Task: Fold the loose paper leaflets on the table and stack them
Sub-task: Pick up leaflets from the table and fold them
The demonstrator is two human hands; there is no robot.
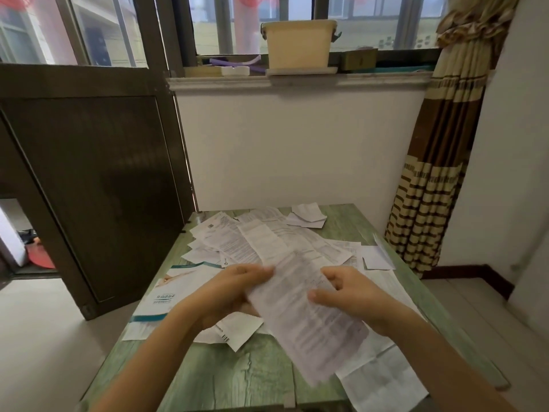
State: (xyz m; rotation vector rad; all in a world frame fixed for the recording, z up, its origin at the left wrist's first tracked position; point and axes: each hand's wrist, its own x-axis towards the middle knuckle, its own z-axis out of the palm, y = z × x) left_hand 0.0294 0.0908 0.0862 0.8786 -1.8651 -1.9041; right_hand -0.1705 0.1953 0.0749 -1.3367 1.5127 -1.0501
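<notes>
A long white printed paper leaflet (300,316) is pinched above the green wooden table (237,373) between both hands, the left hand (228,289) and right hand (350,295) equally near, its long axis running away from the body.

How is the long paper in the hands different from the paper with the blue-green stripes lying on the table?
The long white leaflet with tiny grey print is gripped by the left hand and right hand; the white leaflet with teal bands lies flat on the green wooden table. The held one shows only small text; the teal one has coloured stripes and a picture. Both are printed paper.
</notes>
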